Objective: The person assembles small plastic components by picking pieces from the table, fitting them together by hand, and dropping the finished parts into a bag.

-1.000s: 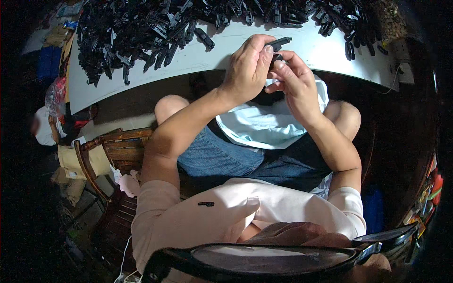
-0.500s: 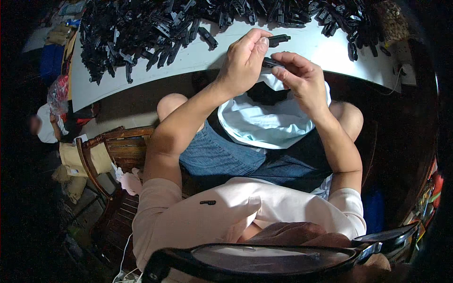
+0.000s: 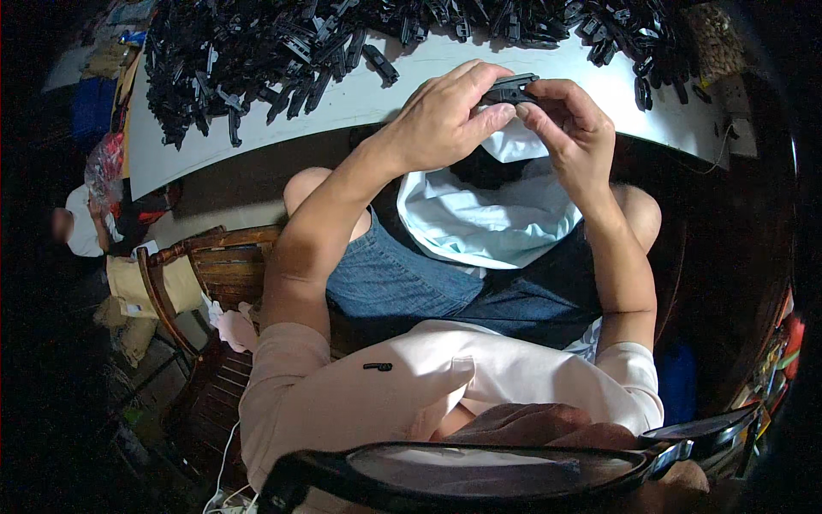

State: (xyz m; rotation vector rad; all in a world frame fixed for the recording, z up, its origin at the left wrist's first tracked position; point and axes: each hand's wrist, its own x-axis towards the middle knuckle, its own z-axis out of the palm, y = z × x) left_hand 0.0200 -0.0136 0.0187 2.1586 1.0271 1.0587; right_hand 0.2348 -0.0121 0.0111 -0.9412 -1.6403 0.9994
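Note:
Between my hands, above the near edge of the white table, is a small long black plastic part. It looks like two pieces laid one along the other; whether they are joined I cannot tell. My left hand grips its left end, with the thumb below and fingers above. At the other end, my right hand pinches it between thumb and fingers. Below the hands, a white cloth bag lies open on my lap, its inside in shadow.
A large heap of similar black plastic parts covers the far side of the white table. A wooden chair stands at the left. Another person is at the far left edge. A cord hangs by the table's right end.
The two black pieces, held apart before, are now together. My right hand has moved a little right and turned; my left fingers have stretched forward over the part.

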